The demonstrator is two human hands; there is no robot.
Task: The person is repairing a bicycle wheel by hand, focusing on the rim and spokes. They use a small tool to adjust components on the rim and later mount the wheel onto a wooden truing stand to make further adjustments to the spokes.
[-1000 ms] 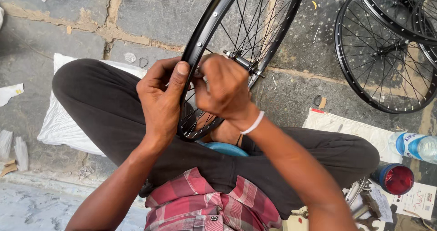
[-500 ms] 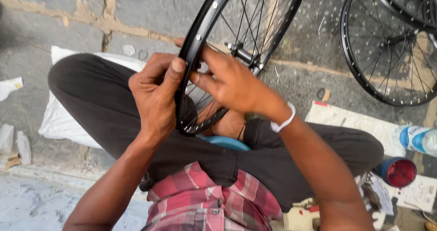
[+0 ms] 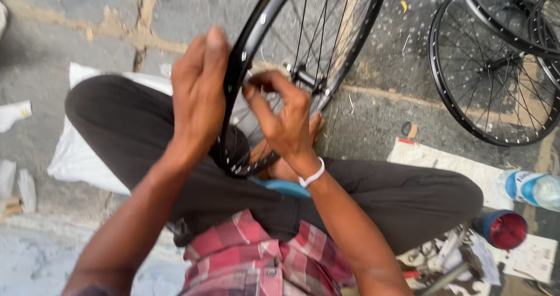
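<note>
Left hand (image 3: 198, 91) wraps the outside of the black wheel rim (image 3: 242, 68), palm against the rim's left edge, fingers curled over it, thumb up. Right hand (image 3: 286, 118) sits inside the rim among the spokes (image 3: 303, 27), fingertips pinched together close to the rim's inner wall; whatever small piece they pinch is too small to make out. White band on the right wrist.

Rim stands tilted, its lowest arc resting in the seated person's lap between dark-trousered knees, upper part running out of frame at the top. Hub (image 3: 306, 77) shows just right of the right hand's fingers. Bare foot visible just under the rim's bottom arc, beside a blue object (image 3: 286, 187).

Well right of the rim: more black spoked wheels (image 3: 490, 80) lying on the stone floor. Lower right of the rim: plastic bottle (image 3: 534, 188), red-capped can (image 3: 504, 229), sheets of paper (image 3: 443, 162). Left of the rim, under the knee: white sack (image 3: 81, 156).
</note>
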